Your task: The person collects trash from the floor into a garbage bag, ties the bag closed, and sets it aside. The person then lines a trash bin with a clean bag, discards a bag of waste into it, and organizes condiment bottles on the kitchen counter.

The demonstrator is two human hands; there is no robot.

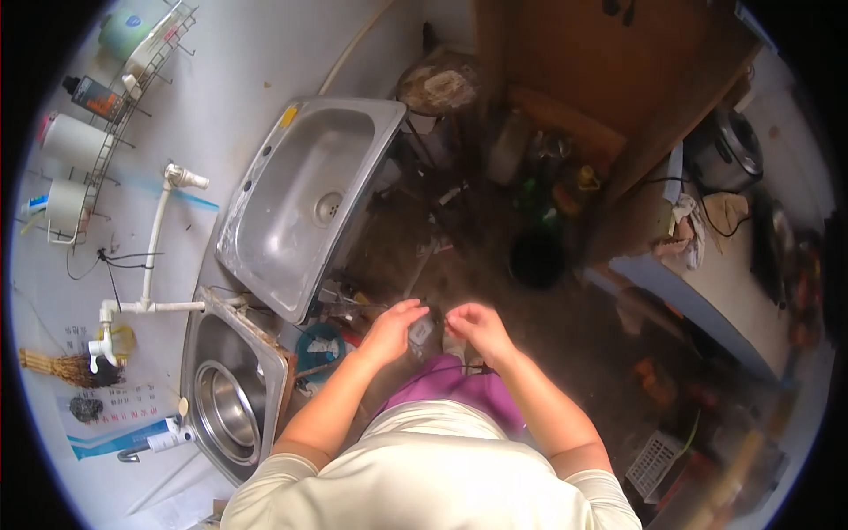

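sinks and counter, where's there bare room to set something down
The upper sink is bare around its drain, bordered by its own walls. The pale counter has a free patch between the tan cloth and its near edge. Crowded: the lower sink, where a metal bowl fills much, and beside the cooker.

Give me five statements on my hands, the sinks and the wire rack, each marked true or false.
1. Your left hand is gripping your right hand. False: they are apart.
2. The upper sink has a yellow sticker. True.
3. The upper sink's drain shows. True.
4. The wire rack is at the picture's right. False: it is at the left.
5. A metal bowl sits in the lower sink. True.
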